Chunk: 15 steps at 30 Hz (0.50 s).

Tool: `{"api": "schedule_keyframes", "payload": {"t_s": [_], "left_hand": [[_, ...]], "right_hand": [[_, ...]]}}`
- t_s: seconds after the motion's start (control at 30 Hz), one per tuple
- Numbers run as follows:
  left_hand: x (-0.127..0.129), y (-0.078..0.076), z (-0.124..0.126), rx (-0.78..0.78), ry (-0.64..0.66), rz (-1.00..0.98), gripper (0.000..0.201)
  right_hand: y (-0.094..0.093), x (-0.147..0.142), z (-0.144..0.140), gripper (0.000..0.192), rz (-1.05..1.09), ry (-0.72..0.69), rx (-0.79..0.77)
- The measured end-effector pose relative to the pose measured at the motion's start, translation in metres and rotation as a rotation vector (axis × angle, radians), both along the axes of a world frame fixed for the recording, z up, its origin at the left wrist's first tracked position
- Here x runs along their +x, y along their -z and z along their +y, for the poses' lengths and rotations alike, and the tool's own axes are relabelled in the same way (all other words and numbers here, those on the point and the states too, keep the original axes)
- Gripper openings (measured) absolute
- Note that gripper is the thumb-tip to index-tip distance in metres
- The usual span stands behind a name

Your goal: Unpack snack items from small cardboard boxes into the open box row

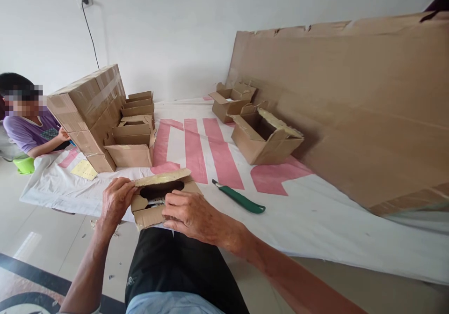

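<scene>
A small cardboard box (150, 218) rests at the near edge of the cloth-covered table, its top partly open with a dark gap between the flaps. Something whitish shows inside, too little to name. My left hand (117, 198) grips the box's left end, fingers bent over the flap corner. On the near right side my right hand (191, 213) has its fingers curled over the flap edge, fingertips partly hidden in the opening. To the right of the box lies a green utility knife (240, 199), its dark blade end pointing away to the left.
Two open boxes (250, 145) stand back right before a large cardboard sheet (343, 108). Taped boxes (84, 113) are stacked at left, with small open cartons (129, 155) beside them. A person (31, 127) sits beyond the stack. A yellow card (84, 169) lies on the cloth (315, 225).
</scene>
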<state>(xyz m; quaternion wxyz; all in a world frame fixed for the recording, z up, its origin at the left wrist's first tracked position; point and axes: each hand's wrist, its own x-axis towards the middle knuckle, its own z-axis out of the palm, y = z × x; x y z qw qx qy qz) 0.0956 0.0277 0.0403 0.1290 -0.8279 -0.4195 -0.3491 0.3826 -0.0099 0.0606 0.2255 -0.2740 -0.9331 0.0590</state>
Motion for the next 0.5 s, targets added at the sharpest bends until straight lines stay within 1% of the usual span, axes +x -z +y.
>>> {"api": "schedule_keyframes", "payload": {"t_s": [0.07,0.17,0.33,0.4,0.5], "left_hand": [[0.002,0.001,0.002,0.013,0.004,0.005,0.015],[0.004,0.001,0.005,-0.009,0.023,0.009,0.015],[0.004,0.003,0.014,-0.043,0.036,-0.025,0.021],[0.004,0.003,0.017,-0.066,0.023,-0.033,0.023],[0.005,0.001,0.020,-0.100,0.010,-0.042,0.026]], "right_hand": [[0.002,0.001,-0.003,0.015,-0.018,0.013,-0.017],[0.006,0.001,-0.003,0.016,-0.015,0.018,-0.035],[0.007,0.008,0.004,0.013,0.103,-0.015,-0.112],[0.004,0.014,0.012,0.011,0.177,0.018,-0.127],[0.000,0.024,0.031,0.013,0.243,0.132,-0.053]]}}
